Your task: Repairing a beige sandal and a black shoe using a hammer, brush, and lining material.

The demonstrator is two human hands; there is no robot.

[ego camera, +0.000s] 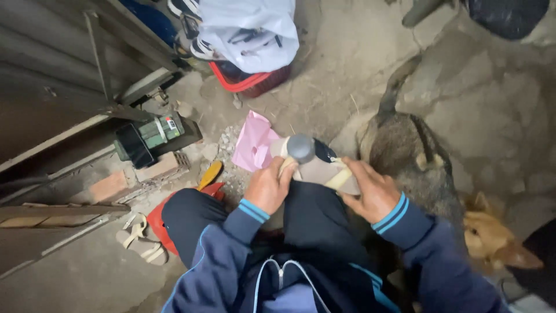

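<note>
**Two hands closed on a shoe over the lap, a dog close by**

A brown and black furred dog (417,168) lies at three o'clock of the hands, its tan head (492,237) at four o'clock, crowding the right sleeve; a crumpled pink plastic bag (253,142) lies at eleven o'clock, just beside the work; a red plastic basket (249,81) under a white plastic bag (249,29) stands at twelve o'clock, well apart; a green and black power tool (147,136) rests on red bricks (165,168) at ten o'clock; a beige sandal (139,240) lies at eight o'clock beside a red plastic stool (159,223).

The ground (347,46) is bare, rough grey concrete and dirt, strewn with small rubble; grey metal framing (104,64) runs along the upper left.

The left hand (267,188) curls shut round a pale handle topped by a round grey metal head (301,148); the right hand (373,191) grips the grey-beige shoe (324,171), fingers closed on its edge; the shoe sits between both hands, above the dark-trousered knees.
</note>
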